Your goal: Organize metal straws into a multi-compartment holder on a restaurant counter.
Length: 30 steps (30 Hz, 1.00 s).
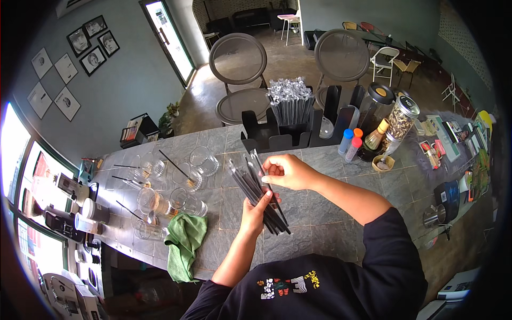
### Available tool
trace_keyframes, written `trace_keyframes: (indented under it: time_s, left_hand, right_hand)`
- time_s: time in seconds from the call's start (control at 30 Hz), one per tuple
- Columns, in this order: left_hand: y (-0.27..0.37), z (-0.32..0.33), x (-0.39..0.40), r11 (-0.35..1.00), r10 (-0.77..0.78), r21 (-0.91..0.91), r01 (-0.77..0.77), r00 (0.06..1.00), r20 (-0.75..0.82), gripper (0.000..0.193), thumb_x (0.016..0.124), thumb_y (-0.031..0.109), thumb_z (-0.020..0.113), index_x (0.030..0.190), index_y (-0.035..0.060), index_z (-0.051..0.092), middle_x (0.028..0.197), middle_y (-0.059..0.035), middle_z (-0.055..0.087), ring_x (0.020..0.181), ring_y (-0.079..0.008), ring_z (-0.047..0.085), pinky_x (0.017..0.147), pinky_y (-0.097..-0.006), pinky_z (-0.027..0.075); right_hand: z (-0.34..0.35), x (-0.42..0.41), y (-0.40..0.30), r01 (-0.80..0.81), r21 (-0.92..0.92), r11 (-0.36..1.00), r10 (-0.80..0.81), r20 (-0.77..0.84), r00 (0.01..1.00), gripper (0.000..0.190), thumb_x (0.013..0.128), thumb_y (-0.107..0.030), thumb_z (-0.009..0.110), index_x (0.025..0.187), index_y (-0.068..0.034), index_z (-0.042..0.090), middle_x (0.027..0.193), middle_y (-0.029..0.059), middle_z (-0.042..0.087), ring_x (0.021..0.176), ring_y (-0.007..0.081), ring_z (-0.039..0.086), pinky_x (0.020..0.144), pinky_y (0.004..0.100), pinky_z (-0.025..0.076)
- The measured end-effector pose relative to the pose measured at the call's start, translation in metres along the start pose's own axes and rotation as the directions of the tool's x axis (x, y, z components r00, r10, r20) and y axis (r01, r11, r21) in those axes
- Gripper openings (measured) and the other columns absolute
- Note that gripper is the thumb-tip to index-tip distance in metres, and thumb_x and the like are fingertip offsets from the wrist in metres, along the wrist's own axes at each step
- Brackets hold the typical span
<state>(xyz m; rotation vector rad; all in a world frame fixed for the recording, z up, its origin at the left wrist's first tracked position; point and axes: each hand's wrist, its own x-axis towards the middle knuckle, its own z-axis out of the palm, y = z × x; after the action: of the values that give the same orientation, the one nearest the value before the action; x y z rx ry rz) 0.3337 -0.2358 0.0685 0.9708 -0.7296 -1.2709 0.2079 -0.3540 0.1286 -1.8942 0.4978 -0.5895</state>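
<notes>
My left hand (258,212) is closed around a loose bundle of black drinking straws (245,181) in clear wrappers, held tilted above the grey tiled counter (288,244). With thumb and fingertips, my right hand (290,172) pinches one wrapped straw (254,157) near its upper end, at the right side of the bundle. The lower ends of the straws fan out below my left hand. Just beyond stands a black organizer (276,140), one compartment packed with many more wrapped black straws (292,100).
At left, several used glasses (192,202) stand near a green cloth (186,240). Right of the organizer are coloured-cap tubes (353,149), a bamboo whisk (376,136), a small bowl (383,163) and a tall jar (403,116). Mesh-backed chairs (238,60) stand past the counter.
</notes>
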Motion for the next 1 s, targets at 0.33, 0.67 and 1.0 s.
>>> trace_keyframes:
  time_s: [0.33, 0.67, 1.0]
  left_hand:
    - [-0.004, -0.024, 0.005, 1.0, -0.023, -0.014, 0.021, 0.987, -0.161, 0.018, 0.085, 0.016, 0.058, 0.096, 0.0024, 0.053, 0.077, -0.0081, 0.058, 0.067, -0.0172, 0.058, 0.06, -0.0301, 0.048]
    - [-0.004, -0.038, 0.005, 0.998, -0.01, -0.065, -0.002, 0.983, -0.182, 0.012, 0.084, 0.012, 0.058, 0.088, 0.0023, 0.053, 0.063, -0.0025, 0.051, 0.055, -0.012, 0.05, 0.054, -0.0257, 0.043]
    - [-0.01, -0.05, 0.003, 0.998, -0.036, -0.061, 0.024, 0.978, -0.206, 0.014, 0.084, 0.015, 0.059, 0.09, 0.0037, 0.052, 0.066, -0.0025, 0.048, 0.057, -0.013, 0.049, 0.055, -0.0279, 0.043]
  right_hand:
    - [-0.116, 0.068, -0.052, 0.424, -0.091, 0.901, -0.378, -0.645, 0.664, 0.014, 0.086, -0.015, 0.056, 0.09, -0.003, 0.051, 0.07, 0.0022, 0.058, 0.058, 0.008, 0.058, 0.048, 0.021, 0.046]
    - [-0.176, 0.161, -0.004, 0.113, -0.672, 0.732, -0.64, -0.62, 0.454, 0.018, 0.079, -0.002, 0.054, 0.092, -0.004, 0.043, 0.071, 0.0182, 0.06, 0.073, 0.0377, 0.06, 0.062, 0.0462, 0.046]
    - [-0.177, 0.165, -0.007, 0.096, -0.653, 0.751, -0.621, -0.65, 0.438, 0.02, 0.079, 0.001, 0.053, 0.095, -0.004, 0.043, 0.077, 0.0196, 0.06, 0.074, 0.0368, 0.061, 0.062, 0.0446, 0.046]
